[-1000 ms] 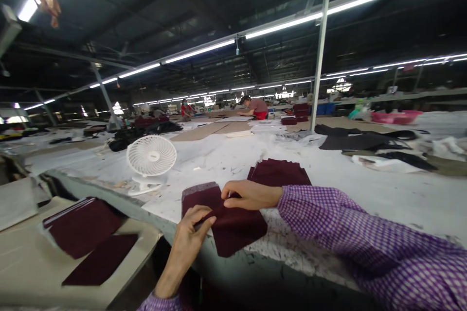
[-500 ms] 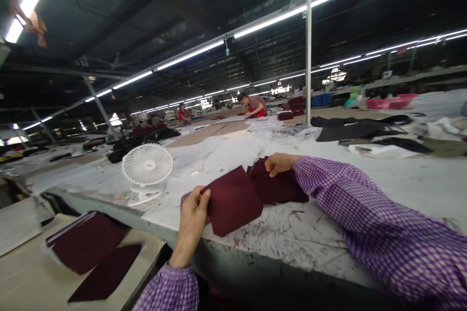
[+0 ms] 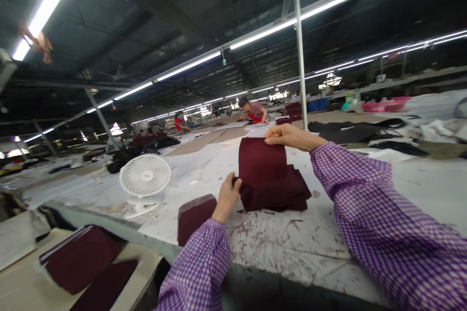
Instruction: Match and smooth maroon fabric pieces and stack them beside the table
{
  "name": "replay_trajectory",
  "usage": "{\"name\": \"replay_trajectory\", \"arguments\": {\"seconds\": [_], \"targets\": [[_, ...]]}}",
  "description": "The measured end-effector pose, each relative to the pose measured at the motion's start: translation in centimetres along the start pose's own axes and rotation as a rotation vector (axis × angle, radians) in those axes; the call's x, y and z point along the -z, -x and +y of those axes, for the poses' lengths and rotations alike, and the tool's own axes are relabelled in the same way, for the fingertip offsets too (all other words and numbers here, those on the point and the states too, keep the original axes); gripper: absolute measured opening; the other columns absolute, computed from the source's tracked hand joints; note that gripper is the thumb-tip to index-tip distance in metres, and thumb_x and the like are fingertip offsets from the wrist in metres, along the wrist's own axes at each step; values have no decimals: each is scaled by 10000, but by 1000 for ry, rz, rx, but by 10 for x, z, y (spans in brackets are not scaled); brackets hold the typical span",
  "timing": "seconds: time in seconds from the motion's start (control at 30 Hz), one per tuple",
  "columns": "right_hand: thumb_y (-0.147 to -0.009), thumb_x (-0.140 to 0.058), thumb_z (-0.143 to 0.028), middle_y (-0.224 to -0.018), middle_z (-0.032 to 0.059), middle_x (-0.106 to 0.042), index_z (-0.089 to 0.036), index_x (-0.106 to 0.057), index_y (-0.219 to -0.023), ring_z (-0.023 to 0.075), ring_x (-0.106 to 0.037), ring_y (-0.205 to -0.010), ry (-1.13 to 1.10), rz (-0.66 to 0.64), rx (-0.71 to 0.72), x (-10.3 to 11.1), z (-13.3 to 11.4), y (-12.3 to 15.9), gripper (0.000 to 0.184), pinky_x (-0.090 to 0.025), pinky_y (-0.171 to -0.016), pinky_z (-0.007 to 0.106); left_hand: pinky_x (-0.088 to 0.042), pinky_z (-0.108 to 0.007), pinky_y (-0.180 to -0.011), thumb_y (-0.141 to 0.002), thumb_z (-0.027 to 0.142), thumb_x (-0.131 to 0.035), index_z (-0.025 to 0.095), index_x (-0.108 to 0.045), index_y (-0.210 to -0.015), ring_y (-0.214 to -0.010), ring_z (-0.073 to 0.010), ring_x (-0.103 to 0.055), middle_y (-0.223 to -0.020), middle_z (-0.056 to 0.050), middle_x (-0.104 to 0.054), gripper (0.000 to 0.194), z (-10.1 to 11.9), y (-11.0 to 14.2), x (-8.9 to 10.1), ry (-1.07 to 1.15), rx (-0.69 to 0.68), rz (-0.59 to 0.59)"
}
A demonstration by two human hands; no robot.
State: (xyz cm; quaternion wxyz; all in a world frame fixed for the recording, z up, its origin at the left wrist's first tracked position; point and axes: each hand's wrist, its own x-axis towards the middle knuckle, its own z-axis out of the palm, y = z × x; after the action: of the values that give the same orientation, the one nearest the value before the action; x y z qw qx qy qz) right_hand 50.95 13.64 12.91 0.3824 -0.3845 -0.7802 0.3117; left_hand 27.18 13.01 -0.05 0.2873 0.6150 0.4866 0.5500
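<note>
A maroon fabric piece (image 3: 261,163) stands raised over a pile of matching maroon pieces (image 3: 299,190) on the white-covered table. My right hand (image 3: 292,137) pinches its upper right corner between thumb and fingers. At its lower left edge, my left hand (image 3: 228,196) has thumb and fingertips closed on the cloth. To the left, close to the table edge, lies another maroon piece with a grey speckled border (image 3: 195,217), partly covered by my left forearm.
A small white fan (image 3: 145,176) stands left on the table. Lower left, more maroon pieces (image 3: 80,257) lie on a beige surface. Black cloth (image 3: 345,132) and a pink basin (image 3: 386,104) are at the right. Further back, a person (image 3: 252,110) leans over the table near a pole (image 3: 299,48).
The fabric piece has moved right, from beside the grey-bordered piece to over the pile. My right hand has left the pile and taken the piece's upper corner; my left hand moved right with it.
</note>
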Motion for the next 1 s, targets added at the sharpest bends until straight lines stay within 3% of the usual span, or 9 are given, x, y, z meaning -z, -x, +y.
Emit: {"name": "replay_trajectory", "arguments": {"seconds": [0.13,0.23,0.33,0.43,0.57,0.73,1.0], "targets": [[-746,-626,-423,-642,-25,-531,-141,-591,-823,79,-425,-561,102,-172,99,-29,-21,2,294,-267,-508,223,-372,-401,-1031,-875,565,-394,167,-582,-1188,-1187,-246,-518,-1226,-124,-606,540,27,28,24,262,-108,100],[-787,-579,-388,-629,-22,-533,-140,-587,-799,81,-425,-552,167,-290,179,-60,-38,6,249,-273,-505,223,-396,-391,-1025,-784,519,-599,211,-500,-1297,-1195,-253,-519,-1279,-110,-578,607,50,56,40,408,-145,5],[-782,-573,-349,-742,17,-601,-148,-587,-830,116,-513,-656,165,-301,243,-90,-52,13,207,-369,-573,236,-405,-381,-1027,-759,442,-663,172,-597,-1193,-1185,-262,-530,-1222,-106,-620,515,62,78,49,524,-79,46],[-756,-604,-344,-861,35,-618,-178,-574,-980,151,-565,-777,57,-290,255,-109,-56,20,281,-436,-652,262,-457,-391,-977,-806,416,-618,105,-635,-1108,-1104,-273,-592,-1093,-128,-680,434,64,94,62,751,62,120],[-760,-621,-368,-881,36,-612,-211,-544,-1077,179,-584,-820,-17,-305,226,-122,-54,24,362,-481,-701,310,-519,-372,-901,-791,361,-655,81,-645,-1063,-990,-270,-652,-993,-135,-710,390,61,110,89,905,167,69],[-782,-610,-382,-817,32,-600,-204,-537,-1117,178,-593,-776,-52,-306,224,-139,-63,25,387,-495,-692,326,-524,-353,-904,-841,389,-589,91,-627,-1102,-980,-254,-660,-1012,-127,-706,397,58,123,115,995,176,103],[-736,-642,-431,-833,44,-616,-195,-544,-1106,191,-612,-781,-106,-371,179,-162,-82,10,449,-502,-696,334,-527,-392,-881,-847,619,-423,118,-623,-1123,-1007,-281,-648,-964,-128,-714,606,63,133,140,977,162,151]]}}
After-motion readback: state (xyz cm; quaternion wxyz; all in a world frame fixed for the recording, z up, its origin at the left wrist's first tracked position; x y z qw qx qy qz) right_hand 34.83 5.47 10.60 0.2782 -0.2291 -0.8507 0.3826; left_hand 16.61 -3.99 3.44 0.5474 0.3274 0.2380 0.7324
